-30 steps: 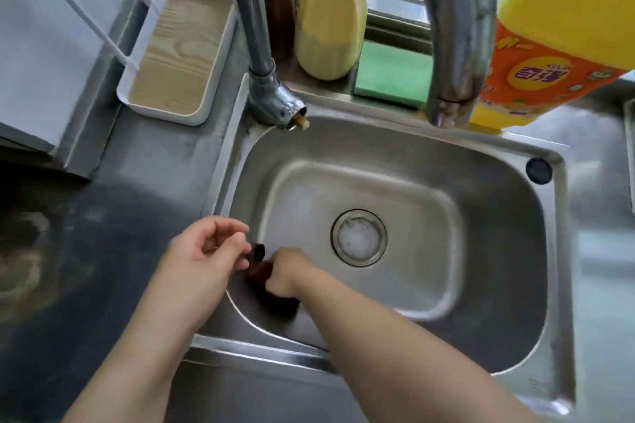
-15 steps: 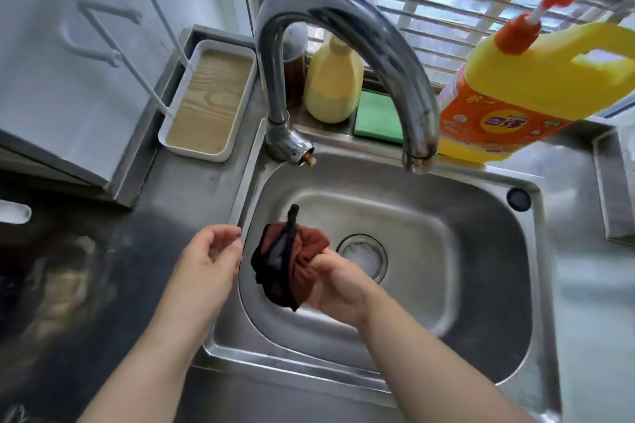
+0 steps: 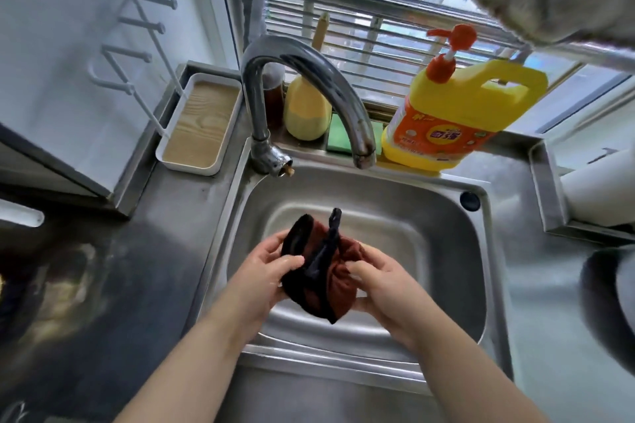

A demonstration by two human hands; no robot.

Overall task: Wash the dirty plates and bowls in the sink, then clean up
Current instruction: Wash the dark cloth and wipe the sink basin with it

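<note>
A bunched dark red cloth with black trim (image 3: 330, 271) hangs above the steel sink (image 3: 457, 268), held between both hands. My left hand (image 3: 264, 271) grips its left side, thumb on top. From the right, my right hand (image 3: 385, 282) pinches the cloth with its fingers curled into the fabric. The sink basin under them holds no dishes that I can see. No water runs from the curved tap (image 3: 309, 79).
Behind the sink stand a yellow detergent jug with an orange pump (image 3: 457, 120), a pale yellow bottle (image 3: 305, 113) and a green sponge (image 3: 338, 137). A white tray with a wooden base (image 3: 199, 127) sits at back left. A dark round object (image 3: 608, 306) lies at right.
My right hand lifted the cloth out of the sink's near left corner and raised it over the basin. My left hand moved in and took hold of its left side.
</note>
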